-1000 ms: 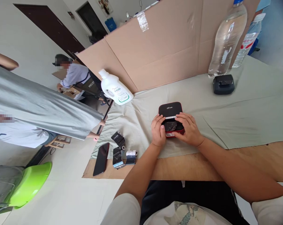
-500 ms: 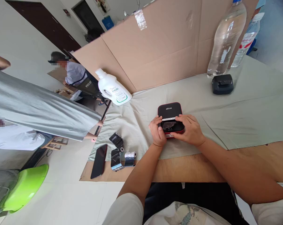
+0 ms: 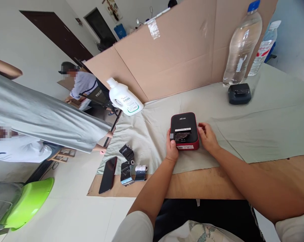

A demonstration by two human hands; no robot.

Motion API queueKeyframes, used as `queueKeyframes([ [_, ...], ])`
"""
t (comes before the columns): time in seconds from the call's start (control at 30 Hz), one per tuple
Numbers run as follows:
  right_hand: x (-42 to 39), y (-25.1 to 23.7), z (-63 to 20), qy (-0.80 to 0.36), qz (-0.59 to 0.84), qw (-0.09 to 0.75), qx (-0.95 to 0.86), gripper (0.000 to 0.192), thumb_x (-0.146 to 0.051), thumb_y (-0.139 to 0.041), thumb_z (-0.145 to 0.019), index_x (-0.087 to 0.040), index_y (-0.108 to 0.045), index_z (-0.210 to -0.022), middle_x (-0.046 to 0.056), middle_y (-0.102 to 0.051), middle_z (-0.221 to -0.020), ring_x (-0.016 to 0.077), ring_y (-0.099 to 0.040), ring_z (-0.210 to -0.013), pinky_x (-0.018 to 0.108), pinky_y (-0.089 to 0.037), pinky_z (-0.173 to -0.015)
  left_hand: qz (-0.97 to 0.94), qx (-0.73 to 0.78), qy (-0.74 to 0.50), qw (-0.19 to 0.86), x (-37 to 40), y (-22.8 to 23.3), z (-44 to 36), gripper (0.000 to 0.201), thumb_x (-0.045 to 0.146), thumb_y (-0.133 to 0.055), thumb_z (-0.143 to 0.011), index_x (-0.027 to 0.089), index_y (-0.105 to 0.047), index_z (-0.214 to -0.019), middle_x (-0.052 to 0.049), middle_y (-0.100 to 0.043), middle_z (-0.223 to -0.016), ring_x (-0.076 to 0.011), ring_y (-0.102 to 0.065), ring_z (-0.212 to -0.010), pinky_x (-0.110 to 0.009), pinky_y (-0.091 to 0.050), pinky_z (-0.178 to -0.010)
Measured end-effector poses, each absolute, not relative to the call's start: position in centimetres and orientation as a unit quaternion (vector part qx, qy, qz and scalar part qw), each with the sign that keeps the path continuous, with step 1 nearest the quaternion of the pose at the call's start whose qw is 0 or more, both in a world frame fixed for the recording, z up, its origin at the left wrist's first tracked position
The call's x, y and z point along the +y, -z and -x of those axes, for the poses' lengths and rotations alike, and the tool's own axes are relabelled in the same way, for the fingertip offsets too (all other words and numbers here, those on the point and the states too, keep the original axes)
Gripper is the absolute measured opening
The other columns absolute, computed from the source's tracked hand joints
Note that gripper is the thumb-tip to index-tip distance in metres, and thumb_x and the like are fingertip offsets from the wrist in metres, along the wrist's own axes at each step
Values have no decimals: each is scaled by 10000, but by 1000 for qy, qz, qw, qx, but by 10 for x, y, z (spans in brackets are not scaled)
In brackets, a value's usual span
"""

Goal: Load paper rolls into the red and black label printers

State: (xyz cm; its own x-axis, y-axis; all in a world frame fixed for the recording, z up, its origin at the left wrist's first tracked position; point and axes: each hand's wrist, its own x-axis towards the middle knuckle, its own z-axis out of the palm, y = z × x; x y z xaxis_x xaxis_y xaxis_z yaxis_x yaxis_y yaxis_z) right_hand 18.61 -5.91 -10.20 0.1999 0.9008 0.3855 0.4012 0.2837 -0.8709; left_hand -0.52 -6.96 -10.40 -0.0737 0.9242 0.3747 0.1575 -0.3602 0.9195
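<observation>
On the table (image 3: 199, 184), your left hand (image 3: 172, 150) holds the box (image 3: 184, 122) at its side; your right hand (image 3: 208, 138) sits half-open beside it. Keep the box flat, steady.

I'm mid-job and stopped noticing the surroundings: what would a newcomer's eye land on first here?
Probably the bright green tub at the lower left of the view, away from the table. Next, the red-and-black box near the middle, on the pale cloth right in front of the person. Then the big blue-capped bottle at the upper right, by the cardboard.
</observation>
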Motion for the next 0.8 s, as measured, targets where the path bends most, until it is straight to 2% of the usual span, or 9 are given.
queueKeyframes([
  [0.07, -55, 107, -187, -262, 570, 497, -599, 557, -613, -294, -971, -207, -629, -1154, 132, -699, -1143, 279, -647, -1067, 477, -523, -946, -606, 443, -555, 358, -73, 98, 7, 815, 784, -363, -870, 194, -481, -1418, -142, -560, -1402, -326, -478, -1347, -479, -323, -1174],
  [0.17, -55, 108, -186, -281, 563, 488, -605, 636, -623, -219, -979, -203, -653, -1178, 131, -702, -1206, 288, -635, -1149, 491, -494, -1019, -601, 456, -528, 391, -85, 87, 9, 732, 704, -446, -897, 214, -476, -1440, -121, -516, -1476, -299, -435, -1403, -456, -279, -1212],
  [0.27, -59, 107, -183, -300, 542, 493, -610, 661, -638, -211, -978, -210, -649, -1227, 117, -695, -1251, 283, -630, -1189, 489, -486, -1050, -574, 458, -537, 415, -100, 78, 12, 748, 640, -591, -854, 234, -449, -1466, -95, -439, -1550, -281, -319, -1487, -420, -217, -1248],
  [0.33, -63, 105, -181, -310, 519, 489, -629, 639, -629, -231, -981, -225, -641, -1260, 102, -689, -1271, 273, -622, -1213, 478, -483, -1066, -525, 449, -563, 454, -105, 74, 16, 760, 578, -683, -806, 258, -456, -1457, -76, -454, -1542, -279, -337, -1480, -417, -258, -1233],
  [0.43, -68, 103, -180, -325, 485, 455, -673, 578, -609, -344, -966, -239, -601, -1328, 98, -656, -1327, 264, -626, -1209, 460, -511, -1041, -380, 445, -601, 545, -95, 67, 28, 641, 499, -708, -774, 239, -561, -1341, -76, -624, -1367, -294, -534, -1329, -442, -419, -1121],
  [0.53, -69, 103, -179, -344, 491, 419, -682, 543, -560, -424, -947, -229, -581, -1346, 122, -616, -1370, 255, -653, -1148, 435, -572, -945, -228, 456, -633, 583, -61, 55, 50, 432, 461, -647, -766, 169, -673, -1084, -75, -752, -1012, -294, -691, -1051, -441, -530, -957],
  [0.6, -69, 104, -179, -348, 509, 404, -676, 511, -524, -453, -930, -205, -612, -1297, 148, -594, -1384, 254, -666, -1115, 421, -592, -900, -174, 467, -652, 571, -28, 46, 70, 323, 428, -590, -781, 163, -679, -944, -54, -744, -842, -262, -718, -877, -423, -558, -879],
  [0.67, -68, 105, -179, -344, 519, 391, -678, 476, -498, -483, -909, -196, -641, -1242, 158, -581, -1392, 253, -672, -1095, 415, -600, -881, -153, 481, -668, 546, 7, 35, 92, 284, 411, -521, -823, 174, -663, -886, -37, -719, -766, -235, -710, -783, -417, -570, -840],
  [0.8, -68, 106, -179, -325, 525, 360, -699, 421, -475, -493, -902, -232, -663, -1202, 126, -588, -1388, 258, -649, -1137, 398, -614, -827, -127, 536, -685, 477, 66, 19, 140, 310, 442, -471, -871, 190, -649, -901, -31, -695, -753, -237, -710, -810, -439, -577, -842],
])
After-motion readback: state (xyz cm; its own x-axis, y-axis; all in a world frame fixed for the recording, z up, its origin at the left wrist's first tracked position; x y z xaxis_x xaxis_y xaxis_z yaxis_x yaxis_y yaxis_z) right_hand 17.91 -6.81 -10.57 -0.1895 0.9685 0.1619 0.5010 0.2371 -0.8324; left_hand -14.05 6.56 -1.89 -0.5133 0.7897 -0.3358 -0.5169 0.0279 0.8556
